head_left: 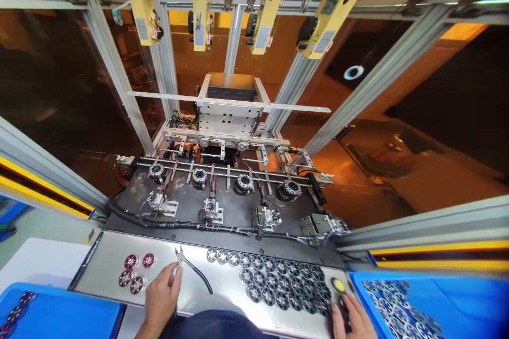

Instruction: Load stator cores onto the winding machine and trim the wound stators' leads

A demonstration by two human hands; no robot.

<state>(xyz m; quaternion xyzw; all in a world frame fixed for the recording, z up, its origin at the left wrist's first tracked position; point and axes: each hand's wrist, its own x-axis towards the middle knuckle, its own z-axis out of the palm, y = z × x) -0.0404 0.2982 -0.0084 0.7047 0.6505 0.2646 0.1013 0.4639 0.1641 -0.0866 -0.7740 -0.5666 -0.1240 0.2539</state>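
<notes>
My left hand [162, 292] rests on the metal shelf [107, 262] with its fingers curled round one handle of small black-handled cutting pliers [191, 266]. Left of that hand lie several round wound parts with red windings [135, 270]. My right hand [352, 318] sits at the shelf's right end, fingers bent down on a dark button [342, 304] just below a yellow button [339, 285]. Between the hands lie several bare silver round cores [274, 278] in rows.
Behind the shelf is a winding machine with several round fixtures [243, 183] on a rail and a black cable [191, 225] along its front. Yellow devices [202, 8] hang overhead. Blue trays [433, 302] hold more cores at right; another blue tray [59, 312] is at left.
</notes>
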